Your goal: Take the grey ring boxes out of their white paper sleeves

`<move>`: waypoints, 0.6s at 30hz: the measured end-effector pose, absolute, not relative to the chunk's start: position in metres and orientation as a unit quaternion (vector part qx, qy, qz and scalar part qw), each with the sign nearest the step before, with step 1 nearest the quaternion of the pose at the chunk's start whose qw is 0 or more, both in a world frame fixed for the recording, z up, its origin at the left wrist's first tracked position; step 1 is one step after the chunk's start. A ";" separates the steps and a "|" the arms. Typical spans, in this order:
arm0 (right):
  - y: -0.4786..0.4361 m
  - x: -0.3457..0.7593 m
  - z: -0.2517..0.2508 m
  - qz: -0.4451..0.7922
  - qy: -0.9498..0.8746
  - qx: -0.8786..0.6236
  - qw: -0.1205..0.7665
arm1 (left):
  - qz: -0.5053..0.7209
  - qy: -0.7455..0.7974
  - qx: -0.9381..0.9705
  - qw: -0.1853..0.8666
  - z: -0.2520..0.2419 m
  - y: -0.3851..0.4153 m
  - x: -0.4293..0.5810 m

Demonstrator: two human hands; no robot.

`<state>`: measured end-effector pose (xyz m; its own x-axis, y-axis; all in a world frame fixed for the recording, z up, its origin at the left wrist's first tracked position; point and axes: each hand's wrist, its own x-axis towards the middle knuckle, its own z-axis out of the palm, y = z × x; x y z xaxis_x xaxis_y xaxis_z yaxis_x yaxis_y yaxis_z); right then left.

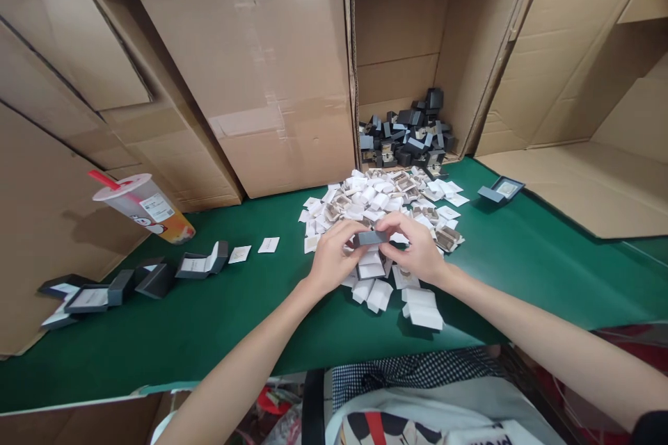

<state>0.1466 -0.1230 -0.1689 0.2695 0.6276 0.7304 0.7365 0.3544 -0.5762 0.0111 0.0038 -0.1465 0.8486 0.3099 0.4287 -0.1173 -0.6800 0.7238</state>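
Note:
Between my two hands is a small dark grey box (370, 238), its lid raised and a white insert (371, 263) showing inside. My left hand (337, 254) pinches the lid's left end with thumb and fingers. Its right end is gripped by my right hand (415, 247) in the same way. Just behind and below the hands spreads a heap of white folded card inserts (373, 193). One loose white insert (422, 307) lies nearer the table's front edge.
Several open dark boxes (201, 263) stand in a row at the left, by two white cards (268, 245). A drink cup (151, 208) leans behind them. An open carton (399, 35) holds a pile of dark boxes (407, 128). Another open box (502, 189) lies right.

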 end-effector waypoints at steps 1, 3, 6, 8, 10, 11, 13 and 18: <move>-0.123 0.147 -0.169 -0.050 -0.606 -0.566 0.557 | 0.275 0.052 0.881 0.383 -0.147 0.004 0.011; -0.123 0.148 -0.169 -0.044 -0.615 -0.570 0.543 | 0.279 0.058 0.880 0.381 -0.148 0.006 0.011; -0.123 0.152 -0.168 -0.037 -0.633 -0.579 0.512 | 0.294 0.100 0.858 0.409 -0.152 0.014 0.015; -0.124 0.155 -0.168 -0.043 -0.637 -0.582 0.504 | 0.312 0.146 0.831 0.436 -0.156 0.022 0.017; -0.124 0.156 -0.167 -0.050 -0.634 -0.585 0.504 | 0.330 0.182 0.800 0.467 -0.159 0.032 0.020; -0.124 0.157 -0.167 -0.052 -0.632 -0.587 0.504 | 0.336 0.192 0.786 0.482 -0.161 0.036 0.021; -0.124 0.158 -0.167 -0.052 -0.629 -0.591 0.502 | 0.346 0.205 0.766 0.501 -0.164 0.042 0.022; -0.124 0.160 -0.168 -0.056 -0.639 -0.590 0.490 | 0.363 0.226 0.722 0.544 -0.166 0.049 0.022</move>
<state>0.1597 -0.1243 -0.1683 0.1782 0.6992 0.6923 0.8088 0.2967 -0.5078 0.0220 0.0492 -0.1661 0.6344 0.7207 0.2797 -0.0691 -0.3075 0.9490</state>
